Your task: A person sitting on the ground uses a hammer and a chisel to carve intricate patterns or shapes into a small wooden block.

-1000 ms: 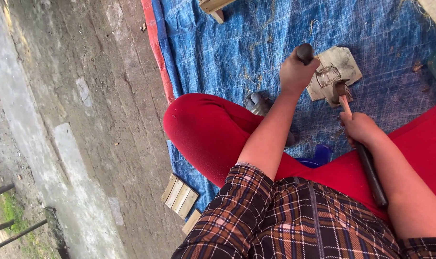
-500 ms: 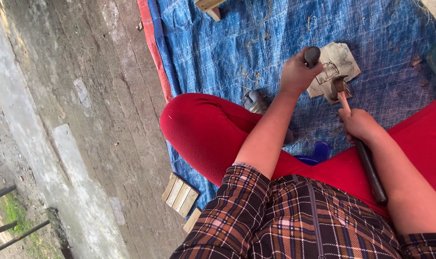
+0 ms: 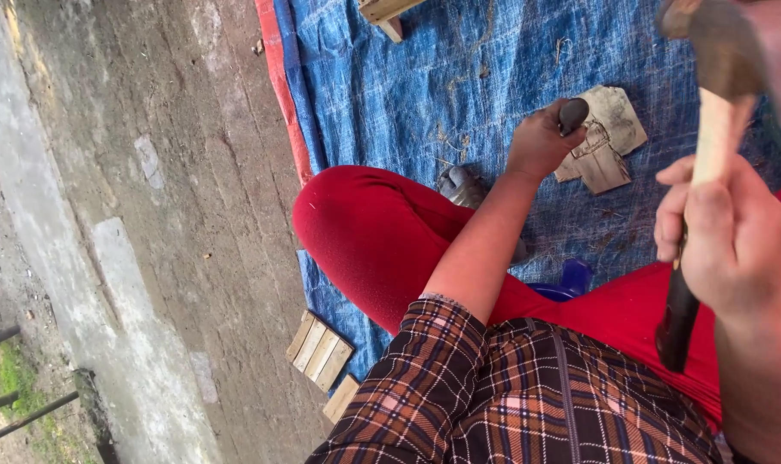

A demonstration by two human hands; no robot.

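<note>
My left hand is closed around a short dark rounded tool, which it holds against a flat, grey, broken-looking piece lying on the blue tarp. My right hand grips a hammer by its pale wooden handle. The hammer is raised close to the camera, and its dark head is blurred at the top right, well above the grey piece. My red-trousered knee and plaid shirt fill the lower middle.
The tarp has a red edge and lies on bare concrete. A small slatted wooden block sits by the knee, and a wooden piece lies at the top. A grey object and a blue object lie beside my leg.
My right hand has lifted the hammer from the grey piece up toward the camera. My left hand still holds the dark tool on the piece.
</note>
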